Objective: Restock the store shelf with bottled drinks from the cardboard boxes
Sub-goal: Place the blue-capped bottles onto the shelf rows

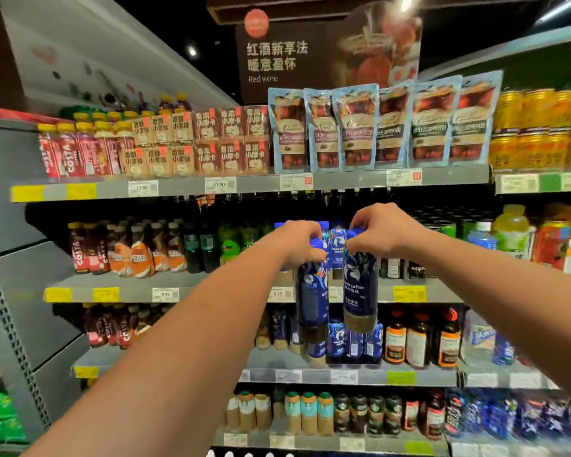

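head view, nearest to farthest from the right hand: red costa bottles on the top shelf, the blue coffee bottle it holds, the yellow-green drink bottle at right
1. Blue coffee bottle: gripped near its cap by the right hand, hanging just below it.
2. Yellow-green drink bottle: off to the right, in the next shelf bay.
3. Red Costa bottles: top shelf, far left.

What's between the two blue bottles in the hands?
In the head view, only a narrow gap separates the left bottle and the right bottle; through it shows a third bottle standing on the shelf behind.
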